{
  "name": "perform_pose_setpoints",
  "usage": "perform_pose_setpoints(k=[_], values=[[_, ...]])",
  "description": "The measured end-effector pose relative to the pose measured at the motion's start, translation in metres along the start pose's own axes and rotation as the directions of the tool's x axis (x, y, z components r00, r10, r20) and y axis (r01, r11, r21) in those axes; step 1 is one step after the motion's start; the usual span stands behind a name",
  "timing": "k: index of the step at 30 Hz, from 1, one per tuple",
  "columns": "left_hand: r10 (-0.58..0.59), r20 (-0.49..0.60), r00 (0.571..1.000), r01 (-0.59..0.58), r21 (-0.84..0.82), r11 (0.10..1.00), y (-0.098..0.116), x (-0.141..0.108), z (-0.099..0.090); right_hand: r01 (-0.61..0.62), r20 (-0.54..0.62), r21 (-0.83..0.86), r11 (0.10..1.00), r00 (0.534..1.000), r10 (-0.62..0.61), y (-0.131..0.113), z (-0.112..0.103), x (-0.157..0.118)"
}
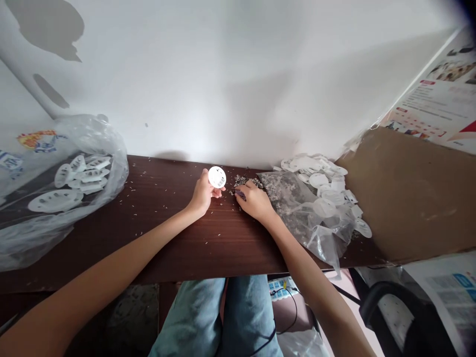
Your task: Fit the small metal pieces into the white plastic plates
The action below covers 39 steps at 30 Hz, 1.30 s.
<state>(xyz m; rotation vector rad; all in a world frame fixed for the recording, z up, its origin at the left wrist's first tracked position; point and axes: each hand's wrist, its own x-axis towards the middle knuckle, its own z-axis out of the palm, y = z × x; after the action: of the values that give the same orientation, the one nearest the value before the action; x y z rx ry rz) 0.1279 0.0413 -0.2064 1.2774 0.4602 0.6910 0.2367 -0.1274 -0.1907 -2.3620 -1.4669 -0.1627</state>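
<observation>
My left hand grips a round white plastic disc by its edge, held upright above the middle of the dark table. Small slots and marks show on the disc's face. To its right, my right hand is closed at a pile of tiny grey and metallic pieces. A small dark purple thing shows between its thumb and fingers; what it is cannot be made out.
A clear plastic bag with white discs lies at the left. On the right, white plastic parts are heaped by another clear bag, beside brown cardboard. Tiny slivers dot the dark table, whose front edge is above my legs.
</observation>
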Motion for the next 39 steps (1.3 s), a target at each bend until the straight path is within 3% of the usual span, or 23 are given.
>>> perform_pose_setpoints(k=[8, 12, 15, 19, 23, 26, 32, 39], values=[[0.004, 0.037, 0.999, -0.002, -0.063, 0.998, -0.005, 0.003, -0.007, 0.027, -0.014, -0.034, 0.999, 1.000, -0.027, 0.009, -0.001, -0.001], [-0.043, 0.038, 0.998, 0.045, -0.043, 0.998, -0.003, 0.002, -0.005, 0.013, -0.127, 0.089, 0.996, 0.992, -0.001, 0.027, -0.006, 0.001], [-0.047, 0.043, 0.998, 0.049, -0.041, 0.998, -0.003, 0.001, -0.004, 0.094, -0.165, 0.217, 0.972, 0.985, -0.058, 0.039, -0.009, 0.003], [-0.024, 0.056, 0.998, 0.026, -0.046, 0.999, -0.003, 0.001, -0.004, 0.199, -0.130, 0.315, 0.928, 0.978, -0.165, 0.045, -0.010, 0.003], [-0.009, 0.078, 0.997, 0.014, -0.072, 0.997, -0.003, 0.001, -0.005, 0.243, -0.047, 0.310, 0.919, 0.970, -0.240, 0.041, -0.006, 0.001], [-0.026, 0.084, 0.996, 0.032, -0.074, 0.997, -0.003, 0.000, -0.005, 0.207, -0.047, 0.302, 0.931, 0.978, -0.202, 0.040, -0.004, 0.001], [0.000, 0.101, 0.995, 0.004, -0.041, 0.999, -0.003, 0.001, -0.004, 0.109, -0.185, 0.339, 0.934, 0.982, -0.047, 0.047, -0.009, 0.004], [0.044, 0.159, 0.986, -0.042, -0.015, 0.999, 0.000, -0.002, -0.005, 0.058, -0.093, 0.167, 0.984, 0.995, -0.042, 0.052, -0.008, 0.002]])
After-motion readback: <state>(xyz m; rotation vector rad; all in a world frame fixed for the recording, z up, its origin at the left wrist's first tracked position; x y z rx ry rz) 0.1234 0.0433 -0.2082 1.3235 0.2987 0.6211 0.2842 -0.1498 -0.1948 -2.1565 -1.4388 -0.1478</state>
